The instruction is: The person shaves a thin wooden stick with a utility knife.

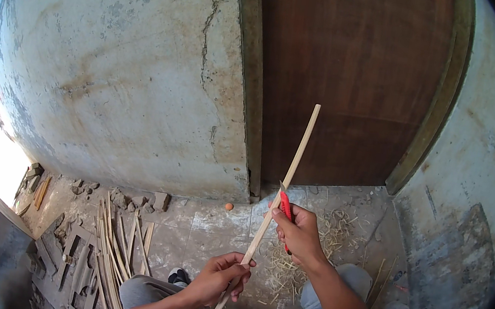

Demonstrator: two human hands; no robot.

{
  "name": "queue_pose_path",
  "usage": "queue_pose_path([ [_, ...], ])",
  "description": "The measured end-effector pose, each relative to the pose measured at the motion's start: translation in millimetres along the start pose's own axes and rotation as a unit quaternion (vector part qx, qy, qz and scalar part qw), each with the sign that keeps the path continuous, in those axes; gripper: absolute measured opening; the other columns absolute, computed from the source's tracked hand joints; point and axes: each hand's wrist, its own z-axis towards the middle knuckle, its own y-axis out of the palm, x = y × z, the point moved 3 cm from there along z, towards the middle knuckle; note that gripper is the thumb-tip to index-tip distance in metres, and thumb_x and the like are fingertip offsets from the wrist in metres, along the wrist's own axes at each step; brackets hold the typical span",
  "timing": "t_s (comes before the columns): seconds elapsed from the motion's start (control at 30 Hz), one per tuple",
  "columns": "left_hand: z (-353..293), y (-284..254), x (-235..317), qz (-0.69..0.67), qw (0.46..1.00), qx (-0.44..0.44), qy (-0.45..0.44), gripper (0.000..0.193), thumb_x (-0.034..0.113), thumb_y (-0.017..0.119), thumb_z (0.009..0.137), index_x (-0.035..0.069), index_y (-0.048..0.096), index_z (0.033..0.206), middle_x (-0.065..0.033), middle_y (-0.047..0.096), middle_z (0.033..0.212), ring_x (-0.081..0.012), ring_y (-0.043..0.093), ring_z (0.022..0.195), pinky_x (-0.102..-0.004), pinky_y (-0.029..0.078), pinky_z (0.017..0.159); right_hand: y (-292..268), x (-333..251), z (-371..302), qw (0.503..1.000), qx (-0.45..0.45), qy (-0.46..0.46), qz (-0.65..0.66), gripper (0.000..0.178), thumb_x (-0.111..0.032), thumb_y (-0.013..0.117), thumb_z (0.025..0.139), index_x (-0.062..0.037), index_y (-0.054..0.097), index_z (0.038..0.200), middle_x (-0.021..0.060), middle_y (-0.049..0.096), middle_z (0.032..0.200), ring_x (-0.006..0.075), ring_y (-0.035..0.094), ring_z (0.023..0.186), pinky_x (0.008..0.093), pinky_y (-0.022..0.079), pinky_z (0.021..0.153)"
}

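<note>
A long, pale wooden strip slants up and away from me, its far end in front of the brown door. My left hand is closed around its lower part, with the near end running down past the wrist. Farther up, my right hand grips a red utility knife. The knife's blade points up and lies against or very close to the strip; exact contact is hard to make out. Fingertips of the right hand show behind the strip.
Thin curled shavings lie on the floor by my right knee. A bundle of wooden strips leans beside my left knee, near broken grey blocks. Stone rubble lines the cracked wall. A brown door stands ahead.
</note>
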Motion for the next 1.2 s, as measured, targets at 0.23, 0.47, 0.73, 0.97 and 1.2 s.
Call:
queue_pose_path([
  [0.23, 2.0, 1.2, 3.6, -0.017, 0.999, 0.012, -0.035, 0.027, 0.024, 0.047, 0.105, 0.000, 0.058, 0.115, -0.0062, 0.062, 0.090, -0.0096, 0.053, 0.050, -0.0237, 0.045, 0.044, 1.9, 7.6, 0.1, 0.999, -0.004, 0.034, 0.024, 0.025, -0.019, 0.064, 0.097, 0.0001, 0.067, 0.114, -0.0041, 0.055, 0.071, 0.0024, 0.043, 0.054, 0.0207, 0.035, 0.048],
  [0.47, 5.2, -15.0, 5.0, 0.016, 0.996, 0.064, 0.055, 0.029, 0.026, 0.040, 0.108, 0.004, 0.056, 0.117, -0.0045, 0.058, 0.080, -0.0070, 0.040, 0.045, -0.0228, 0.033, 0.041, 6.8, -6.2, -5.0, 0.885, 0.006, -0.250, -0.392, 0.037, -0.025, 0.065, 0.095, 0.0007, 0.066, 0.122, 0.0125, 0.070, 0.081, 0.0244, 0.064, 0.064, 0.0342, 0.051, 0.061],
  [0.73, 3.4, -25.5, 9.9, -0.066, 0.996, 0.054, 0.035, 0.029, 0.027, 0.041, 0.108, 0.006, 0.058, 0.117, -0.0013, 0.055, 0.075, -0.0055, 0.037, 0.045, -0.0217, 0.030, 0.042, 26.8, 8.3, -33.1, 0.857, -0.051, -0.266, -0.439, 0.042, -0.034, 0.062, 0.094, -0.0033, 0.066, 0.123, 0.0159, 0.071, 0.085, 0.0358, 0.068, 0.069, 0.0448, 0.054, 0.060],
  [0.97, 6.3, -31.9, 7.7, -0.057, 0.995, 0.067, 0.035, 0.029, 0.027, 0.044, 0.107, 0.006, 0.059, 0.120, -0.0017, 0.056, 0.076, -0.0053, 0.032, 0.045, -0.0224, 0.026, 0.042, 37.0, 10.9, -43.8, 0.824, -0.052, -0.268, -0.497, 0.035, -0.027, 0.061, 0.095, -0.0025, 0.067, 0.119, 0.0154, 0.070, 0.085, 0.0353, 0.069, 0.070, 0.0437, 0.055, 0.061],
  [1.2, 7.8, -34.9, 3.1, 0.011, 0.993, 0.079, 0.084, 0.031, 0.025, 0.041, 0.108, 0.003, 0.059, 0.118, -0.0021, 0.058, 0.079, -0.0044, 0.033, 0.046, -0.0217, 0.026, 0.043, 36.0, 21.9, -42.3, 0.812, -0.042, -0.324, -0.483, 0.035, -0.031, 0.063, 0.094, -0.0048, 0.069, 0.116, 0.0128, 0.067, 0.073, 0.0337, 0.066, 0.058, 0.0445, 0.052, 0.051],
])
